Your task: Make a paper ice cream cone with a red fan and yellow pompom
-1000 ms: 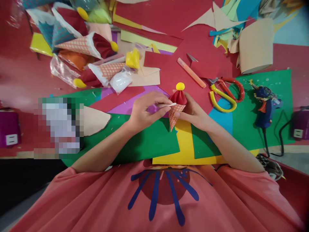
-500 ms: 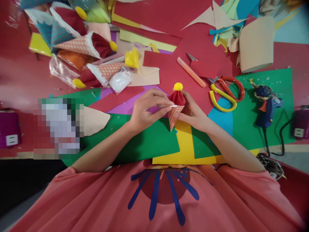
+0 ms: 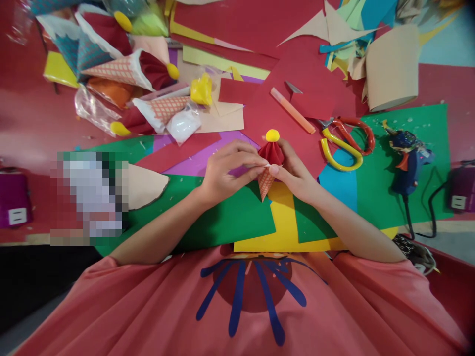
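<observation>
A small paper ice cream cone (image 3: 265, 184) with an orange-and-white lattice pattern points tip down between my hands. Pleated red paper (image 3: 271, 153) fills its top, crowned by a yellow ball (image 3: 272, 135). My right hand (image 3: 299, 175) grips the cone from the right, its thumb across the front near the rim. Pinched between the thumb and fingertips of my left hand (image 3: 230, 170) is a thin white strip of what looks like soft clay, laid against the rim and mostly covered by the fingers.
Finished-looking cones (image 3: 113, 66) and bags of coloured clay (image 3: 183, 123) lie at upper left. Scissors (image 3: 343, 143), an orange marker (image 3: 293, 110) and a glue gun (image 3: 408, 165) with a cord are to the right. Green sheets (image 3: 218, 212) lie underneath.
The right thumb has moved up from the cone's side to the rim, pressing where the white strip meets it. My left fingertips stay at the strip, which shows less now.
</observation>
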Demonstrator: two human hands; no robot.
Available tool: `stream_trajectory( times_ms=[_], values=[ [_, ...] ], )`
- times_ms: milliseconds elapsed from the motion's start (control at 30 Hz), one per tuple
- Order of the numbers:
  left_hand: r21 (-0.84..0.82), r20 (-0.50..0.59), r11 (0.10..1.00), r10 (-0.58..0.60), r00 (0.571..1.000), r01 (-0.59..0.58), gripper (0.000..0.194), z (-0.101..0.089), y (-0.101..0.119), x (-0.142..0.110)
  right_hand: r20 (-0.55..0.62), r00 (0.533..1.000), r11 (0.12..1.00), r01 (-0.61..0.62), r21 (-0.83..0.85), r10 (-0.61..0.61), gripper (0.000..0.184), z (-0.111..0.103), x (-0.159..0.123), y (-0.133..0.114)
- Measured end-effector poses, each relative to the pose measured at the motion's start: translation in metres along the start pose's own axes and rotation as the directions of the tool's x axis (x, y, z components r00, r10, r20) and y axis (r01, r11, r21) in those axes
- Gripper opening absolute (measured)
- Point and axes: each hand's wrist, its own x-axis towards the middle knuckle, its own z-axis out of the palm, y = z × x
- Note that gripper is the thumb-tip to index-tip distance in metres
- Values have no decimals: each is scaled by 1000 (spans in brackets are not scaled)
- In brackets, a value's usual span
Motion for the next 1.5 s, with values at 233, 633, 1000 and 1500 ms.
stream_trajectory(
  times_ms=[233, 633, 1000, 1500],
  values=[
    [28, 9, 999, 16, 1000, -16, 12, 0, 1, -2, -57, 998, 1000, 15, -6, -16, 63, 4, 0, -2],
    [47, -17, 999, 28, 999, -27, 11, -3, -2, 4, -115, 993, 995, 29, 92, -18, 55, 0, 3, -6],
    [47, -82, 984, 173, 981, -170, 8, -5, -3, 7, -100, 995, 959, 36, 279, -8, 58, -2, 5, 0],
    [-2, -98, 991, 132, 986, -133, 11, -4, -3, 4, 56, 996, 912, -90, 400, 74, 61, -5, 5, 1]
  ],
)
